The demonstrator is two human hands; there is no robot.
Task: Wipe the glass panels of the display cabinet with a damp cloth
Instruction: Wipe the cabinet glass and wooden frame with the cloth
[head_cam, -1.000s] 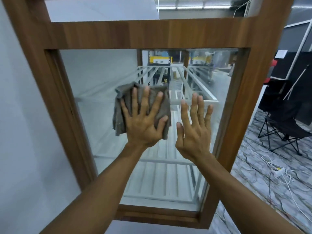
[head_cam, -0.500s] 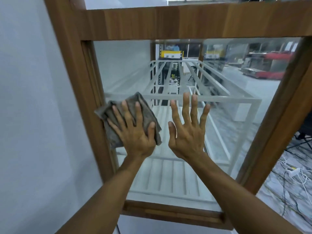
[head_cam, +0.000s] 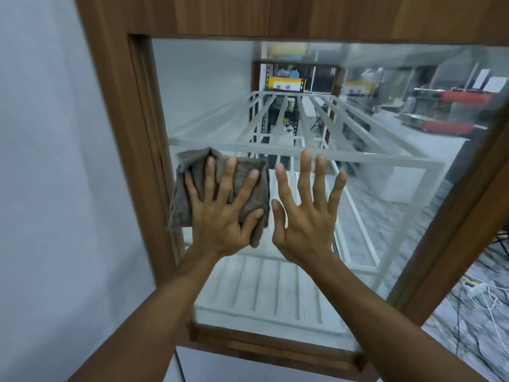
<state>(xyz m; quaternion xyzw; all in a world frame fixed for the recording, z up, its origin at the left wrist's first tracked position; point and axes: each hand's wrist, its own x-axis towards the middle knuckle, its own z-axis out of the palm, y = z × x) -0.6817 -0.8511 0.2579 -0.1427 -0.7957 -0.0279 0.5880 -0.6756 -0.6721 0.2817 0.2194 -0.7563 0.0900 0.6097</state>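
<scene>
The cloth [head_cam: 192,169] is pressed on the glass panel [head_cam: 206,92] by the spread left hand [head_cam: 220,213], right hand [head_cam: 305,216] likewise spread. Wiping is judged unfinished.

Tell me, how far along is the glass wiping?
Done: no wiped patch can be told apart on the clear glass panel. In hand: the left hand presses a crumpled grey cloth against it near the brown wooden frame; the bare right hand rests alongside. Left: likely most of the pane.

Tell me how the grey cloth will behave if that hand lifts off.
Probably floppy: the cloth is bunched in folds, a corner drooping past the left hand. Likely light: flat pressure alone pins it to the glass, so it should drop once released.
</scene>
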